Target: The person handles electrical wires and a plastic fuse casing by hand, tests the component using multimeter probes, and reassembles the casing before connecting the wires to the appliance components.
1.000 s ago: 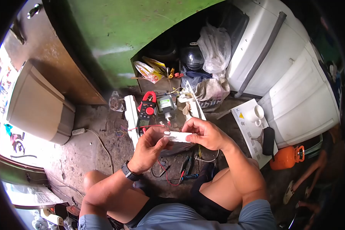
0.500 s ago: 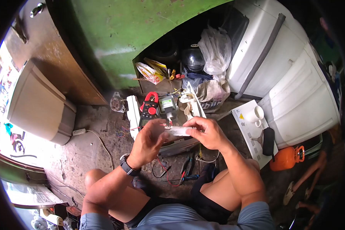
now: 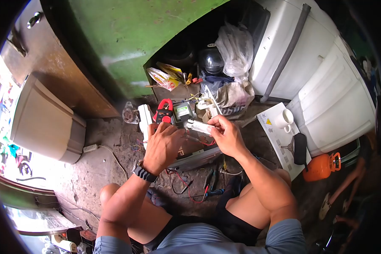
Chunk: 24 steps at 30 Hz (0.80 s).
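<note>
My right hand (image 3: pixel 227 136) pinches the right end of a white rectangular piece (image 3: pixel 200 126), which tilts over an open appliance housing (image 3: pixel 197 159). To its left, my left hand (image 3: pixel 163 143) is bent over the lower part of a red and black clamp meter (image 3: pixel 164 112); its fingertips are partly hidden, and what they touch is unclear. Behind the white piece lies a green-labelled box (image 3: pixel 182 111). A red lead (image 3: pixel 205 142) runs below the piece, between my hands.
Pliers (image 3: pixel 210 181) and a looped red cable lie on the floor before me. At right are a white panel (image 3: pixel 279 142) with a white mug (image 3: pixel 285 119) and an orange canister (image 3: pixel 321 167). A person's bare legs (image 3: pixel 347 186) show at far right.
My left hand has left the white piece and moved towards the clamp meter. My right hand has lifted the piece up and away, tilting it. The camera view has shifted slightly.
</note>
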### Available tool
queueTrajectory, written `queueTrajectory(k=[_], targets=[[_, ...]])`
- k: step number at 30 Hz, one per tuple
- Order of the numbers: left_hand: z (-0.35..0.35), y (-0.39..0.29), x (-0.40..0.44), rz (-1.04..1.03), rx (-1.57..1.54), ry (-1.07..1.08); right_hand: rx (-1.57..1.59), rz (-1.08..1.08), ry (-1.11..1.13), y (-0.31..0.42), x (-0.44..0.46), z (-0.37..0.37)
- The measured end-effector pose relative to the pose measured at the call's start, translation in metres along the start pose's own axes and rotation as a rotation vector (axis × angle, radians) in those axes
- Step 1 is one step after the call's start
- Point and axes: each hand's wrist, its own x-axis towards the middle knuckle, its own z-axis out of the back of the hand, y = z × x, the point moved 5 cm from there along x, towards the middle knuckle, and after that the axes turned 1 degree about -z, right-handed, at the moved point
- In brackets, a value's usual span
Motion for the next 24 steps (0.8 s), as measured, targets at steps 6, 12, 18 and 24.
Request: queueTrajectory(k=[6,12,18,24], targets=[[0.015,-0.012,0.009,-0.088,-0.184,-0.019,-0.049,0.068,-0.044,0.019,-0.013,-0.005],[0.017,-0.020,0.002,0.013,-0.072,0.039,-0.122,0.150,-0.056,0.029,-0.015,-0.010],[0.024,-0.025,0.000,0.173,-0.174,0.003,-0.117,0.137,0.063,0.034,-0.013,-0.012],[0.025,-0.027,-0.001,0.141,-0.290,0.190,0.069,0.062,0.238,0.022,-0.008,-0.009]])
